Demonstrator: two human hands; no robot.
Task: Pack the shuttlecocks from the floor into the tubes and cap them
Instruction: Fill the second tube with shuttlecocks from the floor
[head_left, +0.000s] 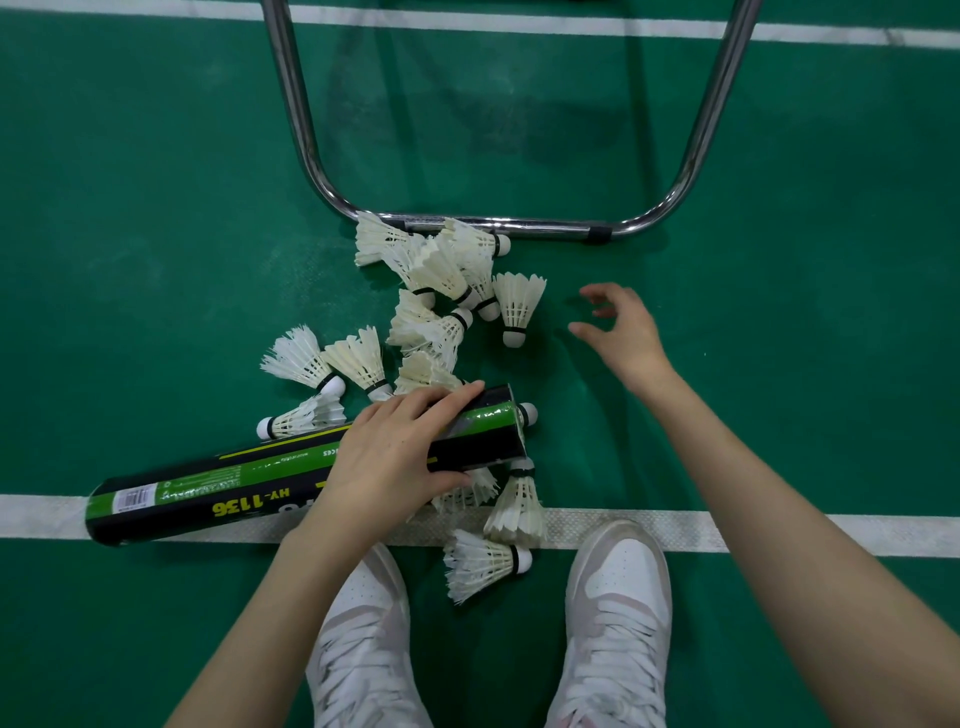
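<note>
A black and green shuttlecock tube (197, 493) lies almost level over the green court floor, its open end pointing right. My left hand (395, 457) grips the tube near that open end. The cork of one shuttlecock (527, 414) shows just beyond the tube's mouth. Several white feather shuttlecocks (436, 270) lie scattered on the floor between the tube and a chair frame. One single shuttlecock (517, 306) lies cork-down toward me, just left of my right hand (621, 332). That hand hovers with fingers spread and loosely curved, holding nothing.
A chrome tubular chair frame (498, 226) stands on the floor just behind the pile. A white court line (779, 532) runs across under the tube and my two white sneakers (618, 587). More shuttlecocks (483, 564) lie between my feet.
</note>
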